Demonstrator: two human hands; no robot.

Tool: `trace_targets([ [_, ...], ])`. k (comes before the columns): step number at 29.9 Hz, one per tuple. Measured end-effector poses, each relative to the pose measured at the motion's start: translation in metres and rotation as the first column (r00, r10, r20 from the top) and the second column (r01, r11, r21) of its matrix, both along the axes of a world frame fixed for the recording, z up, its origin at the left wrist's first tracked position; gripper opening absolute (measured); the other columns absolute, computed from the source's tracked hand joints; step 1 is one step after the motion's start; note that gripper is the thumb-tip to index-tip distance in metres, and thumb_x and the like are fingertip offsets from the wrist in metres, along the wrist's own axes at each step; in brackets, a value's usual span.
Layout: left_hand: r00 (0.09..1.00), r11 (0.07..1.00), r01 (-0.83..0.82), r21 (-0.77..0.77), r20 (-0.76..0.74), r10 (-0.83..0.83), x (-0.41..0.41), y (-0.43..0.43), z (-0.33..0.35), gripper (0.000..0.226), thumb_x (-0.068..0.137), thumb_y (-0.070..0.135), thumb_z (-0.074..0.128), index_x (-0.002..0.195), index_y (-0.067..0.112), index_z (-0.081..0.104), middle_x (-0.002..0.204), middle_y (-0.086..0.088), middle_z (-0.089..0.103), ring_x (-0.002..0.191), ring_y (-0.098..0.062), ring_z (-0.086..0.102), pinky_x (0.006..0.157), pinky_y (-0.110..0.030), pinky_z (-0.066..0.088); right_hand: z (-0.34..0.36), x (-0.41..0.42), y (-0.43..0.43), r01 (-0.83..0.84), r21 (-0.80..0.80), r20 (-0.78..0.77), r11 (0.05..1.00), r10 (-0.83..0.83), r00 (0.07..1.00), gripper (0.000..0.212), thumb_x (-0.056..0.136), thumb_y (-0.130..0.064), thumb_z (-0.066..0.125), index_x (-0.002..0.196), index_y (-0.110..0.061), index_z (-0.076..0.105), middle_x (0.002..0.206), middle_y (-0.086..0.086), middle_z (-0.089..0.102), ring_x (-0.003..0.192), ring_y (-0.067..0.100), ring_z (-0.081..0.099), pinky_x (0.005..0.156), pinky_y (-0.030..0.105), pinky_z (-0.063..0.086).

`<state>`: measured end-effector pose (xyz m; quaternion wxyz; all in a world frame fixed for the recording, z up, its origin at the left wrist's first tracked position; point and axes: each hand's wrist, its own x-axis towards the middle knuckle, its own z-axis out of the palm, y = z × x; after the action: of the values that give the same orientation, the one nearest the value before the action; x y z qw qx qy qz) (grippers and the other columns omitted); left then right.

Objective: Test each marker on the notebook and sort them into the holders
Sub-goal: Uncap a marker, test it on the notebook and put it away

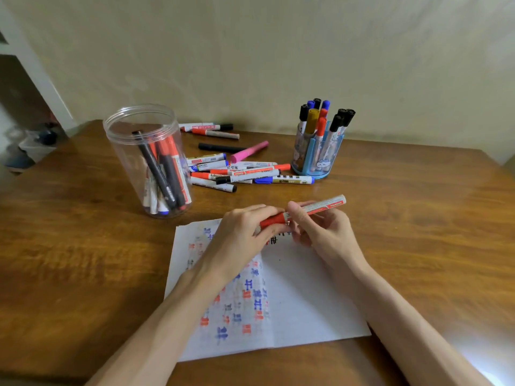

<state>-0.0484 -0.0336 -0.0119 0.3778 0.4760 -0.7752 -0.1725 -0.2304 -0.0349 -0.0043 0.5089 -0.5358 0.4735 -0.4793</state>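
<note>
Both hands hold one red marker [320, 208] above the open notebook [301, 296]. My left hand [245, 232] grips its red cap end, and my right hand [317, 227] pinches the white barrel, which points up and to the right. The notebook pages carry red, blue and black test marks. A clear plastic jar [145, 160] at the left holds several red and black markers. A blue pen holder [317, 154] at the back right is filled with upright markers. A loose pile of markers [239, 171] lies between the two holders.
The wooden table [83, 260] runs up to a pale wall. A few more markers [211, 130] lie near the wall, with a black marker [220, 147] and a pink marker [249, 151] behind the pile. Past the table's left edge, clutter sits on the floor.
</note>
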Motion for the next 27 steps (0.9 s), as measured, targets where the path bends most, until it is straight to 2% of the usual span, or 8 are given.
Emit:
trace_targets([
  [4,0.999,0.996,-0.014,0.091,-0.042,0.018,0.001,-0.001,0.0,0.031,0.093,0.034,0.068,0.12,0.02,0.074,0.109,0.01,0.075,0.097,-0.005,0.068,0.08,-0.016,0.055,-0.002,-0.002,-0.001,-0.015,-0.083,-0.03,0.996,0.013,0.999,0.031,0.098,-0.038,0.072,0.072,-0.021,0.076,0.074,0.016,0.07,0.065,0.023,0.058,0.062,0.032,0.045],
  [9,0.999,0.99,0.02,0.141,-0.038,-0.015,-0.003,-0.003,0.001,0.016,0.102,0.026,0.062,0.11,0.022,0.075,0.1,0.017,0.073,0.094,-0.005,0.066,0.079,-0.029,0.055,-0.006,-0.005,-0.008,-0.056,-0.183,-0.072,0.981,0.044,0.996,0.03,0.1,-0.033,0.07,0.082,-0.01,0.074,0.072,0.015,0.069,0.063,0.024,0.062,0.061,0.034,0.049],
  [12,0.998,0.981,0.03,0.19,-0.06,-0.019,-0.003,-0.003,0.001,0.017,0.104,0.028,0.059,0.107,0.025,0.075,0.094,0.017,0.074,0.089,-0.01,0.068,0.076,-0.039,0.055,-0.006,-0.01,-0.01,-0.051,-0.2,-0.057,0.978,0.04,0.998,0.029,0.101,-0.029,0.069,0.086,-0.005,0.074,0.072,0.017,0.069,0.063,0.024,0.063,0.061,0.035,0.05],
  [17,0.991,0.965,0.092,0.247,-0.12,-0.064,-0.006,-0.001,0.006,0.021,0.105,0.031,0.055,0.106,0.029,0.076,0.077,0.006,0.068,0.074,-0.02,0.06,0.066,-0.043,0.049,-0.005,-0.01,-0.007,-0.06,-0.226,-0.069,0.972,0.045,0.997,0.026,0.101,-0.024,0.069,0.091,0.0,0.072,0.07,0.01,0.069,0.062,0.019,0.061,0.061,0.027,0.051],
  [20,0.991,0.951,0.052,0.305,-0.13,-0.013,0.011,-0.004,0.01,0.023,0.106,0.031,0.051,0.098,0.029,0.072,0.075,0.0,0.064,0.076,-0.023,0.061,0.072,-0.047,0.053,0.002,-0.025,-0.012,0.055,-0.202,0.063,0.978,-0.043,0.997,0.03,0.103,-0.022,0.067,0.084,0.001,0.066,0.069,0.009,0.063,0.065,0.015,0.06,0.066,0.027,0.046],
  [22,0.986,0.955,-0.038,0.296,-0.145,0.084,0.032,-0.01,0.009,0.024,0.106,0.032,0.049,0.093,0.03,0.069,0.071,0.006,0.061,0.076,-0.017,0.063,0.078,-0.041,0.056,0.007,-0.045,-0.016,0.185,-0.161,0.163,0.969,-0.159,0.974,0.028,0.104,-0.019,0.065,0.084,0.0,0.066,0.068,0.007,0.059,0.063,0.01,0.057,0.066,0.026,0.042],
  [23,0.983,0.958,-0.075,0.277,-0.143,0.118,0.039,-0.012,0.008,0.023,0.106,0.033,0.049,0.094,0.032,0.068,0.071,0.011,0.062,0.077,-0.012,0.064,0.079,-0.034,0.055,0.009,-0.05,-0.017,0.22,-0.145,0.158,0.965,-0.197,0.968,0.026,0.104,-0.018,0.064,0.083,-0.003,0.067,0.066,0.006,0.059,0.061,0.011,0.054,0.064,0.027,0.04],
  [27,0.984,0.963,-0.087,0.255,-0.127,0.122,0.025,-0.009,0.005,0.024,0.1,0.046,0.048,0.106,0.034,0.068,0.081,0.022,0.064,0.088,0.001,0.062,0.072,-0.01,0.045,0.007,-0.039,-0.011,0.147,-0.074,0.016,0.986,-0.146,0.989,0.028,0.103,-0.027,0.066,0.087,-0.004,0.07,0.071,0.011,0.068,0.061,0.016,0.058,0.058,0.027,0.047],
])
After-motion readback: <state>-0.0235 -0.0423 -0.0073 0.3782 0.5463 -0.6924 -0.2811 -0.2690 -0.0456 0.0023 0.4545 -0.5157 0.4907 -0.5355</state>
